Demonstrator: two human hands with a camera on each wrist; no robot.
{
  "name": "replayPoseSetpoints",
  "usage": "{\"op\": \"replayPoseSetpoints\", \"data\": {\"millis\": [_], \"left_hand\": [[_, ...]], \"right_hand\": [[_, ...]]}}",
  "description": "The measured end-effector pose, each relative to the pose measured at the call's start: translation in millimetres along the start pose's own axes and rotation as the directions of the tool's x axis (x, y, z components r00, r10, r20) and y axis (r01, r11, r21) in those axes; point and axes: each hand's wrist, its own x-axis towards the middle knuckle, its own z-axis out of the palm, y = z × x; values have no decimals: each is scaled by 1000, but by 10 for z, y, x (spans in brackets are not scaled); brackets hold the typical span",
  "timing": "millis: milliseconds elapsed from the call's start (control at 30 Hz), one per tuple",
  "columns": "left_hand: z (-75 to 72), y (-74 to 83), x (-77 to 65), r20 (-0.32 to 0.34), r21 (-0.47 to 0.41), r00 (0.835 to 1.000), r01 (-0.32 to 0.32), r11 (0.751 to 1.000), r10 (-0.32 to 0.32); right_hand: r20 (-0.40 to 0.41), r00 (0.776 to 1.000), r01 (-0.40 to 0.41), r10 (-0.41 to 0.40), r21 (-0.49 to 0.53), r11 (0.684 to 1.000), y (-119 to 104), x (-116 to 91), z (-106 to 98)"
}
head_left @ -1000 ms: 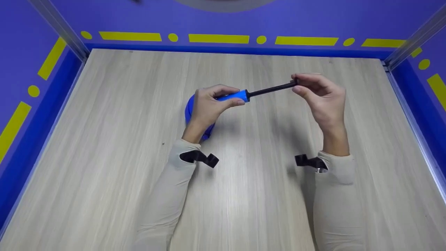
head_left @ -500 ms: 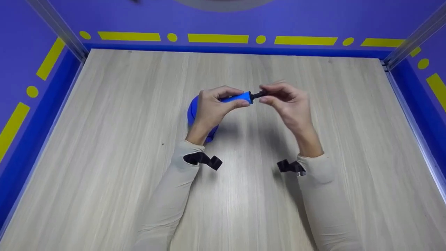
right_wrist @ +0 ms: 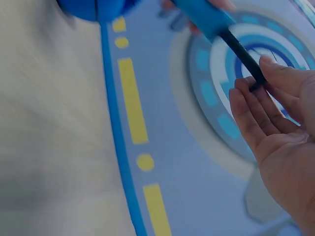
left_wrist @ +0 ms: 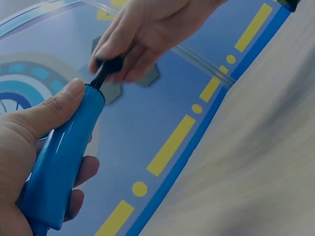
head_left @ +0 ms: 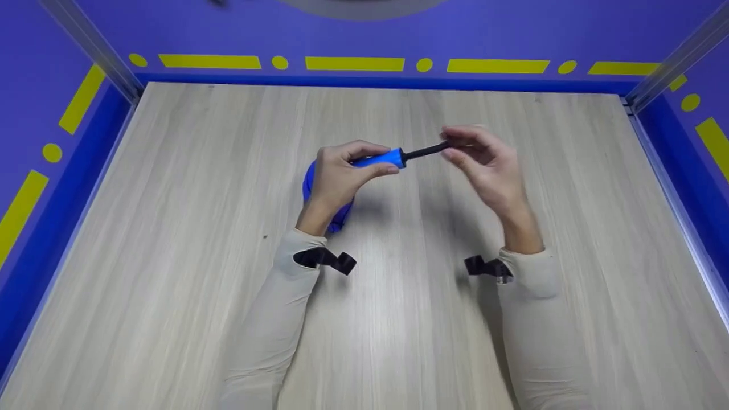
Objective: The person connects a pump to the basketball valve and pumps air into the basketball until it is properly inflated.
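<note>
My left hand (head_left: 339, 176) grips the blue barrel of a hand pump (left_wrist: 64, 152), fingers wrapped round it and thumb along its top. A black plunger rod (head_left: 424, 152) sticks out of the barrel's right end, partly drawn out. My right hand (head_left: 487, 165) pinches the black end of that rod between thumb and fingers. Behind the left hand is a blue rounded thing (head_left: 308, 181), mostly hidden in the head view. The right wrist view shows this blue rounded thing (right_wrist: 96, 7) with a dark line down it, cut off by the frame's top. How it joins the pump is hidden.
Both hands are above a light wood-grain table (head_left: 171, 239). Blue panels with yellow dashes (head_left: 356, 64) wall its back and sides. Each wrist bears a black camera mount (head_left: 484, 266).
The right hand first moved left, pushing the plunger rod nearly into the barrel. It has since moved back right, drawing the rod partly out. The left hand has stayed nearly in place.
</note>
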Motion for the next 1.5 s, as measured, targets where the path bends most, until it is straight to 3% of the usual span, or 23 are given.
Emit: {"op": "replayPoseSetpoints", "data": {"millis": [167, 300, 400, 500, 600, 833, 1133, 1233, 1400, 1500], "left_hand": [[-80, -18, 17, 27, -2, 1000, 1, 1000, -1], [-81, -9, 17, 83, 53, 996, -13, 998, 8], [-73, -6, 7, 88, 66, 996, -8, 998, 2], [-52, 3, -6, 68, 53, 998, 0, 999, -4], [-22, 19, -16, 59, 26, 998, 9, 1000, -11], [26, 32, -30, 67, 19, 998, 17, 1000, -18], [39, 26, -15, 93, 80, 996, -3, 997, -5], [18, -4, -16, 73, 77, 997, 4, 997, -9], [-26, -25, -15, 43, 46, 999, 20, 999, -22], [-28, -11, -12, 51, 49, 998, 22, 999, -25]], "right_hand": [[-116, 993, -5, 17, 100, 995, -35, -8, -247], [-126, 991, -25, 39, 112, 993, -22, -11, -316], [-125, 991, -35, 54, 146, 989, -31, -9, -312], [-107, 993, -28, 46, 165, 986, -59, -4, -236], [-50, 999, -11, 17, 106, 994, -67, -4, -95], [89, 992, -101, 92, 100, 990, -1, -9, 241], [124, 991, -54, 51, 18, 998, 8, -11, 183], [72, 996, -51, 50, 7, 999, -7, -3, 61], [-122, 992, -21, 34, 106, 994, -33, -6, -225], [-155, 987, -6, 30, 148, 989, -27, -2, -313]]}}
